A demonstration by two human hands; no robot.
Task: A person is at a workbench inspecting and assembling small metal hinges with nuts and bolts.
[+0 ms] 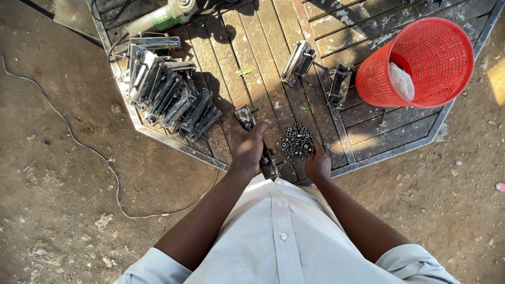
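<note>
At lower centre, the left hand (247,144) is clamped on a grey metal bracket (255,138). The right hand (317,165), fingers together, pinches at the pile of small dark nuts (298,141); a careless sweep could scatter them across the slatted wooden counter (263,63).

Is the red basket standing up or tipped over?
Tipped over. The red basket lies on its side on the wooden table, its open mouth showing a white bag inside.

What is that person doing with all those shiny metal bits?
A person stands at a wooden table outdoors. Their left hand grips a metal bracket piece on the table's near edge. Their right hand reaches into a small pile of metal nuts beside it. A stack of similar metal pieces lies to the left, two more pieces lie farther back, and a red mesh basket sits on its side at the right.
</note>
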